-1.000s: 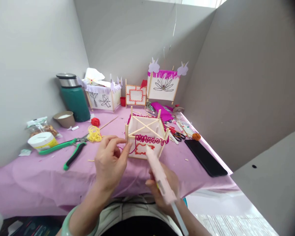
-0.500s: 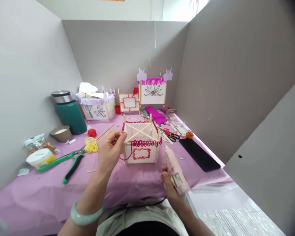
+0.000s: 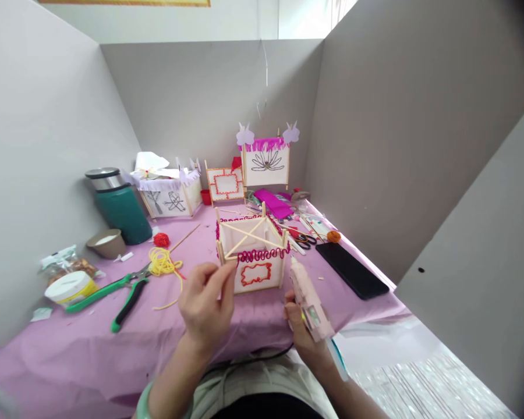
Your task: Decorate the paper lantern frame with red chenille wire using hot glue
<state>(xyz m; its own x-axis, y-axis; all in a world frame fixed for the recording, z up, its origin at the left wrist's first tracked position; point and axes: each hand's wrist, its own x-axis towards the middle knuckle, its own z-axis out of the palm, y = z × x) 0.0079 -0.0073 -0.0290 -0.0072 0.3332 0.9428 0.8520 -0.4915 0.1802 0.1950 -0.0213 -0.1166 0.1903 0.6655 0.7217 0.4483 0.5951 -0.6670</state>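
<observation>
A small box frame of wooden sticks with white panels [image 3: 255, 282] stands in front of me. Wavy magenta yarn [image 3: 262, 255] trims its top edge, and an orange-red yarn outline marks the front panel. Two sticks cross over the open top. At the box's front left corner my left hand [image 3: 207, 299] is closed in a pinch on the loose end of the magenta yarn; the fingers hide most of that end. My right hand [image 3: 303, 329] grips a pale pink hot glue gun [image 3: 308, 297], its nozzle pointing up near the box's right side.
Green-handled pliers [image 3: 131, 302], yellow yarn [image 3: 161, 262], a red yarn ball and a teal bottle [image 3: 120, 212] lie or stand left. On the right are a black phone [image 3: 351, 270], scissors [image 3: 305, 240] and an orange yarn ball. Decorated panels [image 3: 268, 163] stand behind; grey partitions enclose the table.
My left hand has come down and toward me from the box's upper left corner, drawing the yarn end with it. The box has turned slightly. The glue gun stays nearly in place.
</observation>
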